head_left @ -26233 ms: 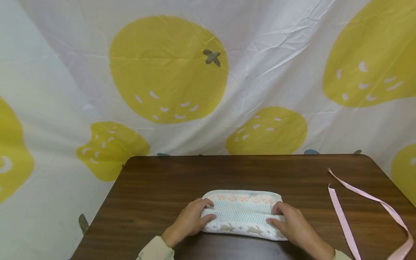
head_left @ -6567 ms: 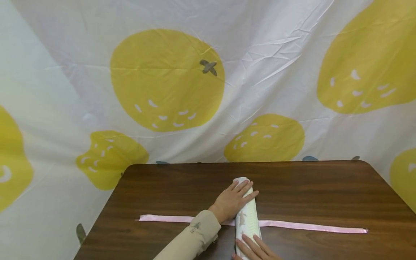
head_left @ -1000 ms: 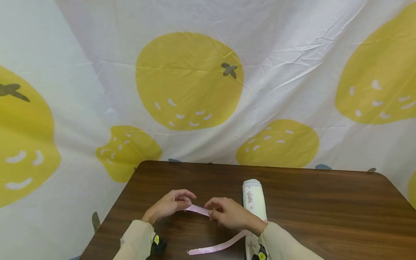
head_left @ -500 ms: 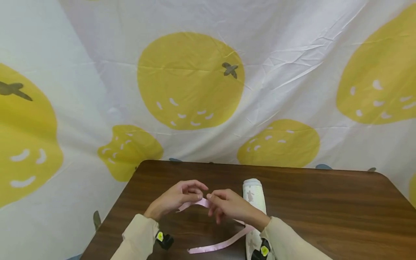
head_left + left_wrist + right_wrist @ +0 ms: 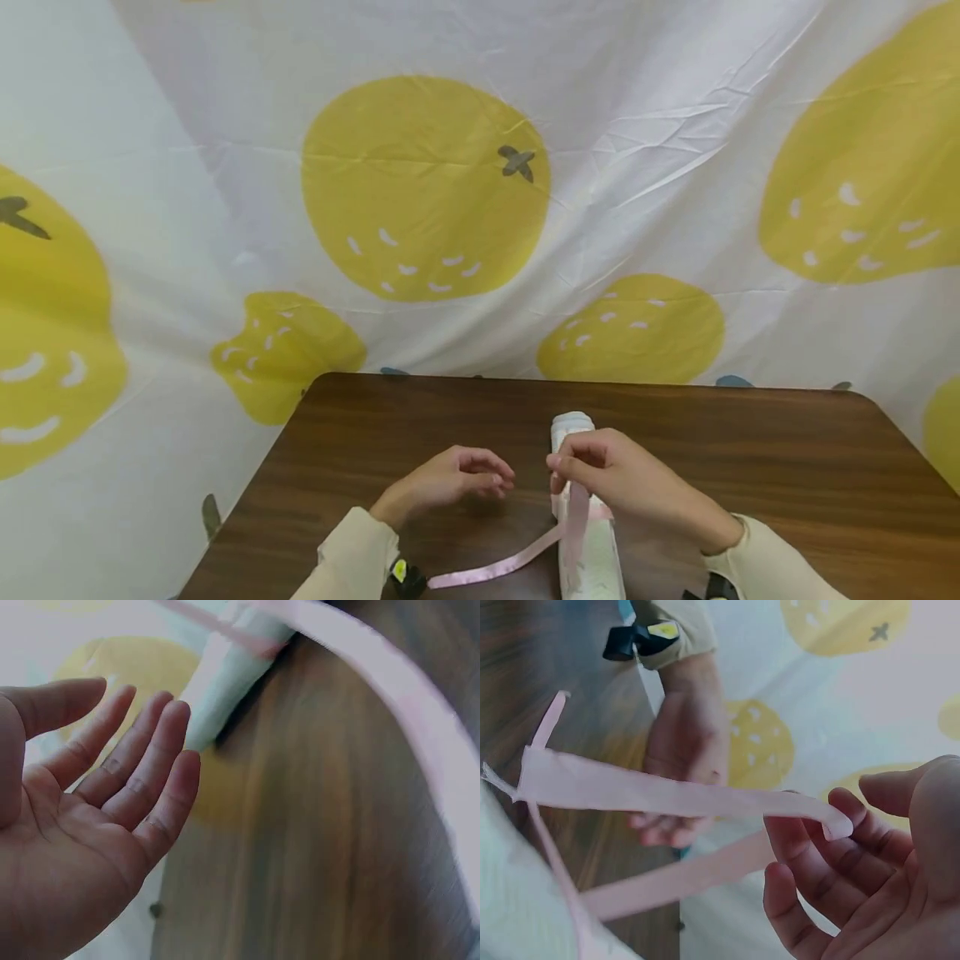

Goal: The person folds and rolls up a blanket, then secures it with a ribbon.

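Observation:
A white rolled cloth [image 5: 596,562] lies lengthwise on the table, a pink ribbon [image 5: 498,570] passing round its middle. One ribbon tail curves left over the tabletop. My right hand [image 5: 633,483], above the roll, holds the other tail raised. In the right wrist view that ribbon [image 5: 667,791] runs up to the curled fingers [image 5: 802,877] and bends over them, the thumb apart from it. Left of the roll, my left hand [image 5: 450,483] is in the air with loosely bent fingers. The left wrist view shows its bare palm [image 5: 82,847], nothing in it.
The brown wooden table [image 5: 750,467] extends on both sides of the roll. Behind it hangs a white curtain [image 5: 600,183] with yellow fruit prints. A black wrist camera [image 5: 408,577] sits below my left hand.
Half a second ago both hands were close together at the ribbon, left of the roll. My right hand has moved right with the tail, over the roll; my left hand has let go of it.

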